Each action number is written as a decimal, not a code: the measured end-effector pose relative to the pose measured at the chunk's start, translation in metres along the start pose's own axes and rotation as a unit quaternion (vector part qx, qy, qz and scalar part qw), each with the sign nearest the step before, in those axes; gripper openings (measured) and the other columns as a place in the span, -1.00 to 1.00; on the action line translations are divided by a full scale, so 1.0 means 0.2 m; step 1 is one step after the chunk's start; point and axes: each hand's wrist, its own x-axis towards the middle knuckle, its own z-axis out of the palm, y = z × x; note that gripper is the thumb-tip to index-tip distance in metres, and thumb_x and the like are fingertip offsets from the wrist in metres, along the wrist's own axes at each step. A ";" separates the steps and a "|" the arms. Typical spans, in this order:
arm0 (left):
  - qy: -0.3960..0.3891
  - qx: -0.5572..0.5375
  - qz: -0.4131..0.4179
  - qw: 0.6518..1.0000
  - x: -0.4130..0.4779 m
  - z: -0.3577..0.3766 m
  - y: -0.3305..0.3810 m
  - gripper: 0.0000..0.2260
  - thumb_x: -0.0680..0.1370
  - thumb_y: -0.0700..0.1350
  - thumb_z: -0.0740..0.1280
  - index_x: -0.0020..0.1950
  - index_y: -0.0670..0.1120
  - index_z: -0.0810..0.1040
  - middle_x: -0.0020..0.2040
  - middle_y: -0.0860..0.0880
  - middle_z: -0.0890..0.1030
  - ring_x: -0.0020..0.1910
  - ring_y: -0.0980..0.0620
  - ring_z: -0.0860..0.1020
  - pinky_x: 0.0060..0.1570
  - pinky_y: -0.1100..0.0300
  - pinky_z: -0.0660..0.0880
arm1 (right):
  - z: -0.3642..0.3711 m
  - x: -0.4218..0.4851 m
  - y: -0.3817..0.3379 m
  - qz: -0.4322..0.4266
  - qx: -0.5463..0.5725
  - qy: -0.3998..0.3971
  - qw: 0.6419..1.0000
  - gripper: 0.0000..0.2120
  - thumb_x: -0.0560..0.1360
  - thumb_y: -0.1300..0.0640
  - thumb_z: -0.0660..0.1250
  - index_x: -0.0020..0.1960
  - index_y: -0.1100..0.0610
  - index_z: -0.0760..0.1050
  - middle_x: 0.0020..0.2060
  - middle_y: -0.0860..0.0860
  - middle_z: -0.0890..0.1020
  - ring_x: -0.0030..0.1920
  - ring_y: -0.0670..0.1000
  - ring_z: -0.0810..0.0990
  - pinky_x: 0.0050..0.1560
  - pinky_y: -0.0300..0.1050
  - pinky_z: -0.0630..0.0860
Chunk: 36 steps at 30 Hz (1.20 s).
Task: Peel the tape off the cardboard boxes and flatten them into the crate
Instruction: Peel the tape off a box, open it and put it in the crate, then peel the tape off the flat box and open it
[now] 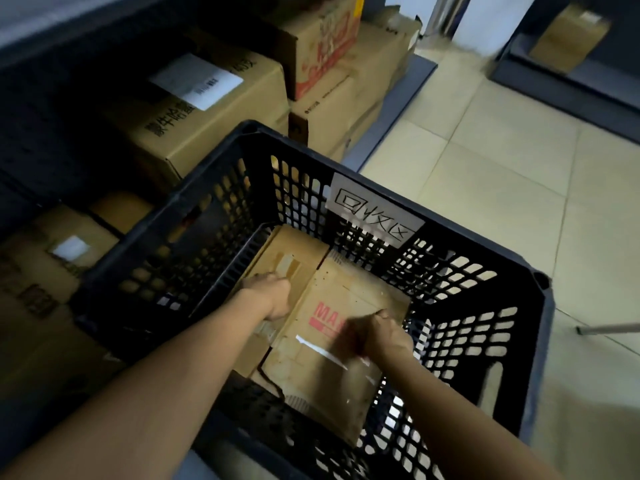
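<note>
the right hand (381,332) is blurring above the flattened cardboard (332,386), fingers curling, though i cannot tell what it is holding. the left hand (273,296) is pressing that cardboard onto the crate (538,358) floor, its fingers hiding from view. a white tape strip (322,351) is showing on it. beyond, sealed boxes (207,123) are waiting, so most work seems undone.

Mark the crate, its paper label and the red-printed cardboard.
crate (256,136), head view, far left corner of rim
paper label (374,209), head view, middle of sheet
red-printed cardboard (308,379), head view, bare face below the print
</note>
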 end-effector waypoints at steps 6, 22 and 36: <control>0.140 -0.045 0.030 0.989 -0.33 -0.17 -0.09 -0.53 0.65 0.12 0.17 0.55 0.04 0.30 0.49 -0.10 0.38 0.41 -0.13 0.41 0.27 -0.04 0.45 | -0.28 -0.17 -0.09 -0.079 0.019 0.100 0.992 -0.72 0.59 0.04 0.31 0.23 0.16 0.48 0.15 0.14 0.61 0.13 0.18 0.63 -0.06 -0.02 0.51; 0.519 -0.130 -0.191 0.823 -2.03 -0.29 -0.62 -0.74 0.61 0.14 0.24 0.24 0.12 0.56 0.10 0.04 0.65 0.09 -0.10 0.60 -0.13 0.08 0.48 | -0.93 -1.58 -0.92 -0.494 0.134 0.410 0.755 -0.73 0.59 -0.14 0.25 0.16 0.00 0.54 -0.17 0.02 0.66 -0.08 0.17 0.65 -0.32 -0.05 0.43; 0.698 -0.115 -0.368 0.603 -3.36 0.40 -1.09 -0.66 0.61 0.08 0.25 0.34 0.00 0.52 0.22 0.03 0.56 0.24 -0.04 0.47 0.15 0.05 0.47 | -0.76 -2.67 -1.59 -0.696 0.122 0.359 0.610 -0.58 0.57 -0.17 0.24 0.35 0.00 0.49 0.03 -0.03 0.63 0.08 0.05 0.61 0.03 0.07 0.58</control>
